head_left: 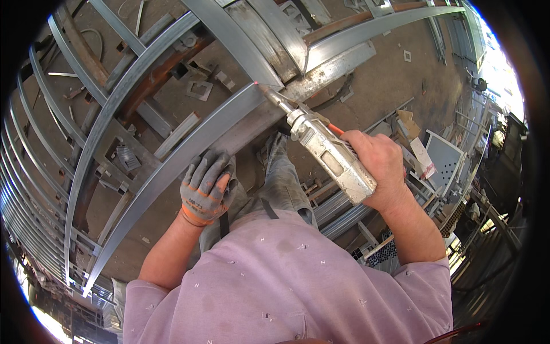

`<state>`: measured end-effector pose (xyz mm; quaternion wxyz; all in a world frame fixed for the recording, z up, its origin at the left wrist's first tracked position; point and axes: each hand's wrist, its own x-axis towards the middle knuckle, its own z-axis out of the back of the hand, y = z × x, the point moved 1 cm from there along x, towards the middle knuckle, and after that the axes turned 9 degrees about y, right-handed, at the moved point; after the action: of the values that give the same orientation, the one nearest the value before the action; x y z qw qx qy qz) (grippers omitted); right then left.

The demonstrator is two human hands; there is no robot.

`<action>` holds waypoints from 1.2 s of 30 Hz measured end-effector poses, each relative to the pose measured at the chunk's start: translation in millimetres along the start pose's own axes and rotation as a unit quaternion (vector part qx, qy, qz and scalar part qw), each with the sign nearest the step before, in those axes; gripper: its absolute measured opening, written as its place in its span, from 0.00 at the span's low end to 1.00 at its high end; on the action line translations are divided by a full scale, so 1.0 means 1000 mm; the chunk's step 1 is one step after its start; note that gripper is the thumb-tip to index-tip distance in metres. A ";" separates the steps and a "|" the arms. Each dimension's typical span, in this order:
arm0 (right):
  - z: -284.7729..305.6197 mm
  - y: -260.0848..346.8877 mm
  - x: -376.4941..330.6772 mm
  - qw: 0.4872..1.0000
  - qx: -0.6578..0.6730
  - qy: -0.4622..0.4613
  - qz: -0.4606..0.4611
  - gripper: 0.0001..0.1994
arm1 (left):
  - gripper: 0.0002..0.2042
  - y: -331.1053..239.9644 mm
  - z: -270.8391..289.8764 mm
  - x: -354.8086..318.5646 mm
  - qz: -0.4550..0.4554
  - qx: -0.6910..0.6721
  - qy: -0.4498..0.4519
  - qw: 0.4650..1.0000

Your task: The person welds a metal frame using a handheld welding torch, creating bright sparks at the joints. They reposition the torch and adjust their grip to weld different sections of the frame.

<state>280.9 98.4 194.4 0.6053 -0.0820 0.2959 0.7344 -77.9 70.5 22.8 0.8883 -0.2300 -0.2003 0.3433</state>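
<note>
My right hand point(378, 166), bare, is closed round a handheld laser welding gun point(331, 153) with a scuffed silver body, a narrow nozzle and an orange-red piece along its side. The nozzle points up and left. A small red spot glows at its tip, by the corner where a long grey metal tube point(220, 117) meets a wide metal beam point(243, 43). My left hand point(207, 186) wears a grey and orange work glove with one fingertip bare. Its fingers lie stretched against the near side of the long tube, holding nothing.
Many curved-looking parallel metal bars point(74, 189) fill the left side. Square metal plates point(199, 90) and offcuts lie on the brown floor point(395, 69). At right, a perforated grey panel point(444, 157) stands among scrap, and tubes point(344, 215) lie stacked beside my legs.
</note>
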 end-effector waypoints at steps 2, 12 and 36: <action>0.000 0.000 0.001 1.000 0.000 -0.002 0.005 0.21 | 0.22 0.000 0.000 0.000 -0.001 0.000 0.000 1.000; -0.001 -0.002 0.001 1.000 -0.012 -0.002 0.005 0.20 | 0.18 0.002 -0.006 -0.002 -0.011 0.008 -0.012 1.000; 0.001 -0.004 0.002 1.000 -0.018 0.001 -0.019 0.19 | 0.20 0.001 -0.011 -0.005 -0.003 0.028 -0.013 1.000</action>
<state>284.0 100.7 193.1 0.6173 -0.0990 0.2820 0.7277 -76.2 64.9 12.0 0.8929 -0.1995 -0.2028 0.3491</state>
